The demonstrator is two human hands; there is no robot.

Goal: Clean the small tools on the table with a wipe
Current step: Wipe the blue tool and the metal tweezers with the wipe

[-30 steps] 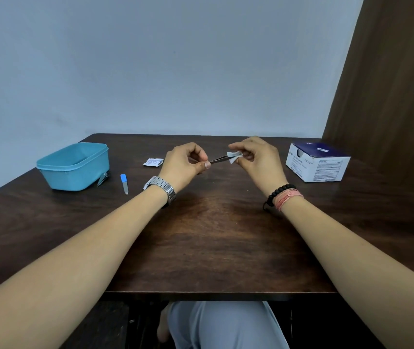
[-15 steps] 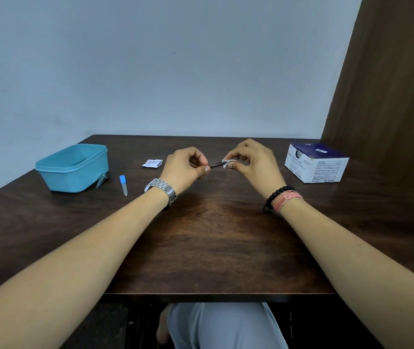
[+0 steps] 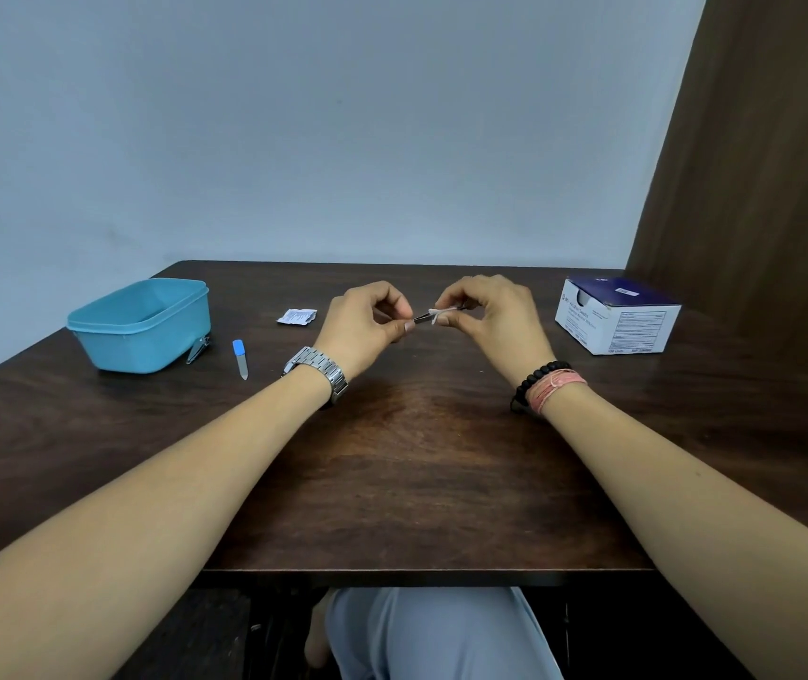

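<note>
My forearms reached out over the near edge of the dark wooden table (image 3: pixel 417 483), and above its middle I held the job between both hands: my left hand (image 3: pixel 367 326) pinched one end of a thin dark metal tool (image 3: pixel 422 317), most likely tweezers though it was too small to be sure, and my right hand (image 3: pixel 485 311) had its fingertips (image 3: pixel 446 320) pressed together on a small white wipe (image 3: pixel 441 314) folded round the other end. The tool hung in the air between my hands, clear of the wood. I judged the weak point to be that narrow pinch: if I had dragged the wipe hard toward the tip, the tool could have slipped out of my left fingers and dropped, or the tip could have poked through the thin wipe into a fingertip. The wipe was also so bunched that it might have slid off the end and left part of the metal uncleaned. Nothing lay under my hands to catch on. Farther off to my left a little file with a blue cap (image 3: pixel 240 358) lay flat, apparently not yet wiped, and a nail clipper (image 3: pixel 198 348) leaned against the teal plastic tub (image 3: pixel 142 326), awkward to grasp there. A torn wipe sachet (image 3: pixel 297 316) lay beyond my left hand, and the box of wipes (image 3: pixel 618 319) stood well apart on my right, none of them in my way
</note>
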